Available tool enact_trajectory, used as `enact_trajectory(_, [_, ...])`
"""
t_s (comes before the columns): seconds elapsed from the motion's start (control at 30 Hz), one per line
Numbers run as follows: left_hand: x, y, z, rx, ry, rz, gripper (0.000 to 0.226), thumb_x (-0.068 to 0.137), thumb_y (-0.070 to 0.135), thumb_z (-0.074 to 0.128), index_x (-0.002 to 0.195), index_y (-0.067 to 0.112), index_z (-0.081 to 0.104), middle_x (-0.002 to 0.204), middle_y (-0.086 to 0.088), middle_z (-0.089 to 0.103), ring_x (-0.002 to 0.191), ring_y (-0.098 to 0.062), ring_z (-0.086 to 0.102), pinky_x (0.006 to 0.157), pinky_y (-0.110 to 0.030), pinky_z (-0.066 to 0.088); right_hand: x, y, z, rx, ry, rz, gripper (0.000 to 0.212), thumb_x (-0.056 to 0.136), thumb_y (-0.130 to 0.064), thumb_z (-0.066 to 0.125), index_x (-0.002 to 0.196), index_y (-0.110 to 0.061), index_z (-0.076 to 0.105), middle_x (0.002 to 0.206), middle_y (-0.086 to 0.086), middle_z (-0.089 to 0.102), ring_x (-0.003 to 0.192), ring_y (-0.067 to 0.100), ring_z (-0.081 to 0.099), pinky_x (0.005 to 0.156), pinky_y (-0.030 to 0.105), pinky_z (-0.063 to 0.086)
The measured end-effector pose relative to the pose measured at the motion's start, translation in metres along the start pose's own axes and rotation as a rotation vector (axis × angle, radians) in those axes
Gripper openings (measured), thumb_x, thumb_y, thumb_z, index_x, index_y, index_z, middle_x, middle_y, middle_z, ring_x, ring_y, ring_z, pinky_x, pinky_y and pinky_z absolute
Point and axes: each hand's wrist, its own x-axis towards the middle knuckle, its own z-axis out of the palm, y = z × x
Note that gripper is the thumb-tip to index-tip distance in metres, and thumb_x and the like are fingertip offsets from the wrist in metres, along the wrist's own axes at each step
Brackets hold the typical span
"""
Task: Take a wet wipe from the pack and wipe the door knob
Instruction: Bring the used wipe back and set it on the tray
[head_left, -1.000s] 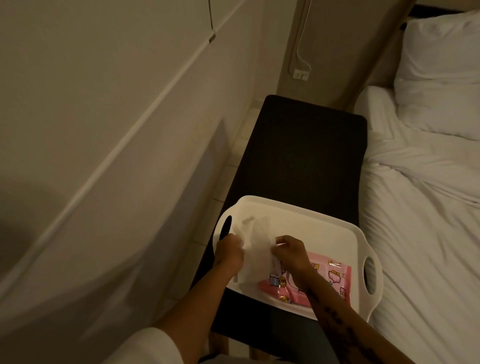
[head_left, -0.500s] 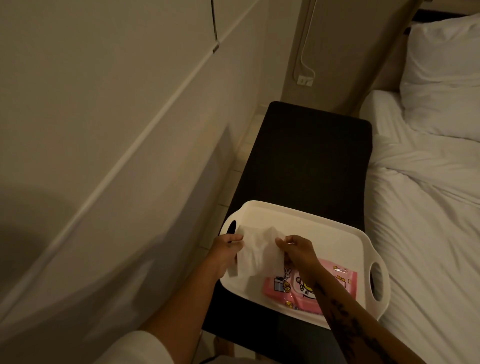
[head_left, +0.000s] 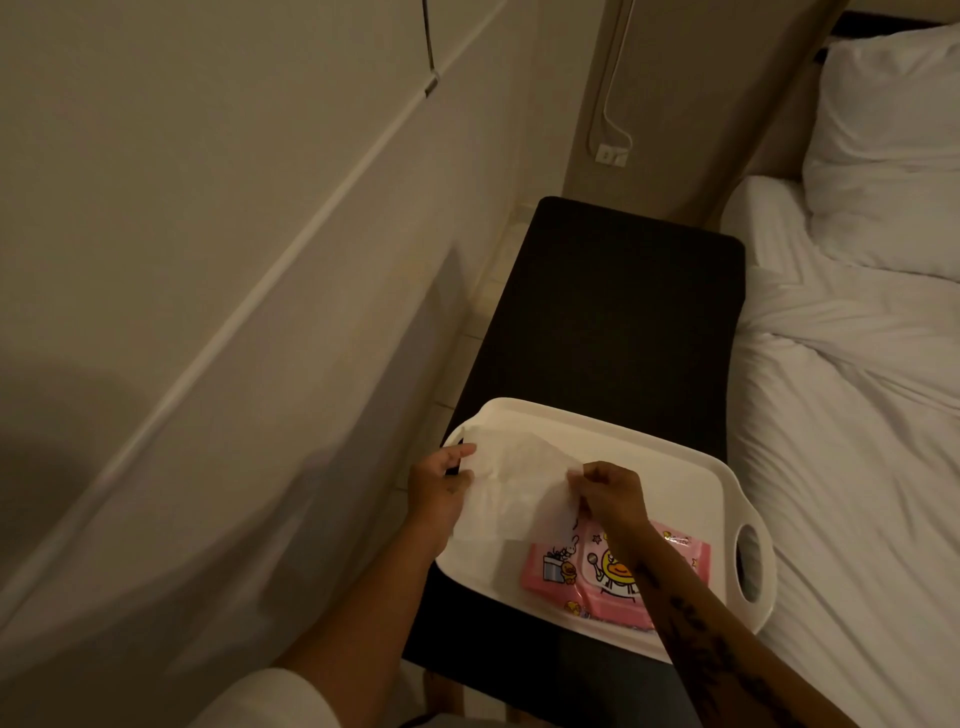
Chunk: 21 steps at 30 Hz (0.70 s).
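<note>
A white wet wipe (head_left: 511, 486) is stretched open between my two hands above the left part of a white tray (head_left: 691, 467). My left hand (head_left: 439, 486) pinches its left edge and my right hand (head_left: 608, 491) pinches its right edge. The pink wet wipe pack (head_left: 587, 577) with cartoon prints lies flat in the tray, just under my right wrist, partly hidden by my forearm. No door knob is in view.
The tray rests on the near end of a dark bench (head_left: 613, 312). A white bed (head_left: 852, 415) with a pillow (head_left: 893, 145) lies to the right. A beige wall (head_left: 208, 260) runs along the left, with a socket (head_left: 610, 155) at the far end.
The wipe has been spread wider between my hands, which moved apart slightly. The pack stays in the tray.
</note>
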Motion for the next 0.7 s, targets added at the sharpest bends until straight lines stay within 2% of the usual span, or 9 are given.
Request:
enact_trajectory(0.07, [0.001, 0.000, -0.001, 0.026, -0.018, -0.005, 0.036, 0.083, -0.007, 0.052, 0.113, 0.010, 0.063, 0.130, -0.015, 0.053, 0.114, -0.029, 0.053, 0.098, -0.038, 0.046, 0.000, 0.000, -0.002, 0.004, -0.026, -0.002, 0.021, 0.085, -0.006, 0.058, 0.065, -0.010, 0.059, 0.066, 0.011, 0.060, 0.059, 0.024, 0.056, 0.058, 0.036, 0.052])
enact_trajectory(0.2, [0.000, 0.004, -0.003, 0.054, -0.070, 0.014, 0.043, 0.083, -0.009, 0.052, 0.121, 0.010, 0.056, 0.132, -0.012, 0.052, 0.117, -0.026, 0.050, 0.093, -0.030, 0.043, 0.003, -0.004, -0.003, 0.035, -0.048, -0.019, 0.014, 0.084, -0.001, 0.057, 0.074, -0.010, 0.060, 0.078, 0.014, 0.062, 0.072, 0.030, 0.060, 0.070, 0.045, 0.054])
enact_trajectory(0.37, [-0.004, 0.017, 0.002, 0.181, 0.034, 0.078, 0.044, 0.082, -0.010, 0.053, 0.122, 0.009, 0.055, 0.124, -0.014, 0.059, 0.113, -0.028, 0.054, 0.096, -0.036, 0.046, 0.004, -0.011, 0.001, 0.050, -0.128, -0.030, 0.013, 0.083, 0.003, 0.056, 0.085, -0.009, 0.061, 0.081, 0.011, 0.063, 0.075, 0.028, 0.062, 0.059, 0.032, 0.053])
enact_trajectory(0.47, [-0.005, 0.026, 0.010, 0.311, 0.124, 0.193, 0.043, 0.083, -0.009, 0.048, 0.120, 0.010, 0.056, 0.120, -0.013, 0.061, 0.108, -0.027, 0.058, 0.088, -0.032, 0.048, 0.004, -0.015, 0.007, 0.029, -0.230, -0.019, 0.019, 0.082, 0.007, 0.056, 0.099, -0.002, 0.060, 0.076, 0.010, 0.063, 0.067, 0.023, 0.061, 0.059, 0.029, 0.053])
enact_trajectory(0.57, [-0.005, 0.031, 0.025, 0.387, 0.090, 0.248, 0.041, 0.086, -0.004, 0.050, 0.124, 0.013, 0.053, 0.121, -0.012, 0.060, 0.107, -0.026, 0.057, 0.089, -0.032, 0.049, 0.003, -0.017, 0.011, 0.008, -0.276, -0.003, 0.024, 0.084, 0.008, 0.053, 0.106, -0.001, 0.057, 0.081, 0.011, 0.064, 0.066, 0.021, 0.063, 0.061, 0.027, 0.053])
enact_trajectory(0.7, [-0.006, 0.019, 0.043, 0.393, -0.024, 0.201, 0.047, 0.087, -0.003, 0.051, 0.129, 0.015, 0.046, 0.125, -0.014, 0.055, 0.109, -0.024, 0.055, 0.088, -0.029, 0.047, 0.003, -0.013, 0.008, 0.022, -0.245, 0.036, 0.027, 0.086, 0.010, 0.046, 0.111, 0.001, 0.055, 0.094, 0.018, 0.062, 0.069, 0.021, 0.063, 0.063, 0.026, 0.054])
